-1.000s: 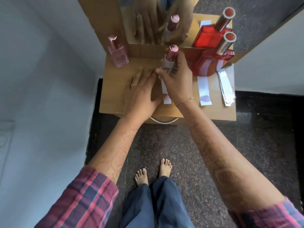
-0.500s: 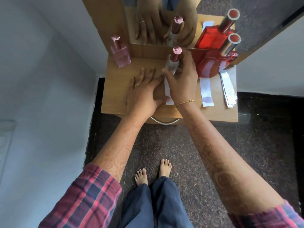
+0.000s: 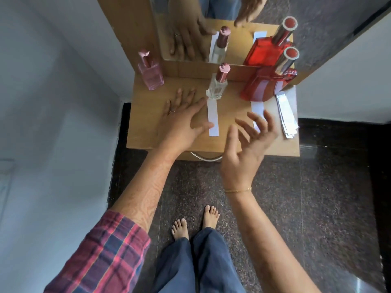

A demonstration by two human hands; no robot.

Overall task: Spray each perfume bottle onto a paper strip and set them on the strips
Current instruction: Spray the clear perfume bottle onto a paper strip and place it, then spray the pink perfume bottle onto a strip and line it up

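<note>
A small clear bottle (image 3: 218, 86) with a maroon cap stands upright on the far end of a white paper strip (image 3: 212, 118) in the middle of the wooden shelf (image 3: 148, 132). My left hand (image 3: 182, 121) lies flat on the shelf, its thumb and forefinger touching the strip's left edge. My right hand (image 3: 249, 149) hovers open above the shelf's front edge, fingers spread, holding nothing. A large red bottle (image 3: 264, 84) with a silver cap stands on a second strip (image 3: 257, 108) at the right. A pink bottle (image 3: 150, 72) stands at the back left, off any strip.
A stack of spare paper strips (image 3: 286, 115) lies at the shelf's right edge. A mirror (image 3: 211, 28) behind the shelf reflects the bottles and hands. A metal handle (image 3: 206, 157) sits under the front edge. Dark stone floor and my bare feet are below.
My right hand let go of the clear bottle, which now stands on the strip, and drew back toward me with fingers spread. My left hand stayed flat beside the strip.
</note>
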